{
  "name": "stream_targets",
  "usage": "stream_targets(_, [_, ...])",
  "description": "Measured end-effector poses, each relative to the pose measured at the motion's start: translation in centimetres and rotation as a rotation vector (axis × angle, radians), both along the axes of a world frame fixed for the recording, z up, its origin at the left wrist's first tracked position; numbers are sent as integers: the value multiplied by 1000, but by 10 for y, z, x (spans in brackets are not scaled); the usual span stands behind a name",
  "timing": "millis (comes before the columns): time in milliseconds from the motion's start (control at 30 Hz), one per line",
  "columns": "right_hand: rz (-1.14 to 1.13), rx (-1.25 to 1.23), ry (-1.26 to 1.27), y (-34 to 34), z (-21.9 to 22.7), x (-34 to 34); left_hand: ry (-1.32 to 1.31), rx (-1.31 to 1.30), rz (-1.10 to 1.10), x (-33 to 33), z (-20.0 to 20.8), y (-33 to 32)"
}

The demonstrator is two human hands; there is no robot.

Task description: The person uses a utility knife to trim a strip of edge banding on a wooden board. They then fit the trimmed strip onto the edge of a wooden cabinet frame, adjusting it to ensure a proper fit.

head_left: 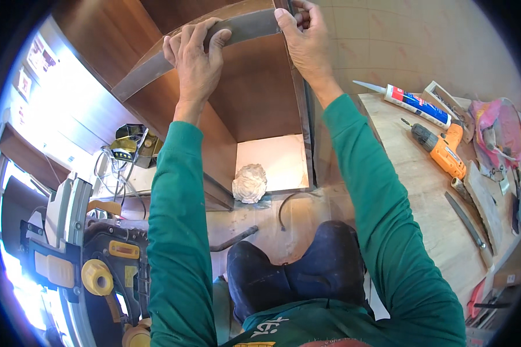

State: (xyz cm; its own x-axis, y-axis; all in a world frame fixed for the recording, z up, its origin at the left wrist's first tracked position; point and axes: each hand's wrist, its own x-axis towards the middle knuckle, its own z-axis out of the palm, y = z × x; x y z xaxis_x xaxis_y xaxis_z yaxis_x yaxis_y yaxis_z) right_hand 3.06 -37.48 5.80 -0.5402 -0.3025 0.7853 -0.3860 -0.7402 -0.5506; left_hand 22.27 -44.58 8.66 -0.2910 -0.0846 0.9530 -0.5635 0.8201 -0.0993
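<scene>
A dark grey flat strip runs along the curved front edge of a shelf in a brown wooden cabinet. My left hand curls over the strip near its middle, thumb on the front face and fingers over the top. At the strip's right end, beside the cabinet's side panel, my right hand grips with the thumb pressed on its face and the fingers bent behind. Whether the strip is fixed to the shelf edge, I cannot tell. Both forearms are in green sleeves.
At right, a wooden worktop bears a sealant tube, an orange cordless drill, a pink bag and a curved strip. A crumpled pale bundle lies at the cabinet's base. A mitre saw stands at left.
</scene>
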Motion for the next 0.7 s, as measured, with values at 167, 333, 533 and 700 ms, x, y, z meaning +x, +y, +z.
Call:
stream_targets(167, [-357,-45,215,10,-4,20,-6,81,-18,5,0,-2])
stream_targets(333, [-275,-58,209,6,-17,15,-9,53,-15,3,0,1])
stream_targets(533, [-242,68,122,8,-6,15,-2,31,-32,0,1,-4])
stream_targets(700, [-306,-28,164,8,-11,27,0,34,-25,5,-2,-2])
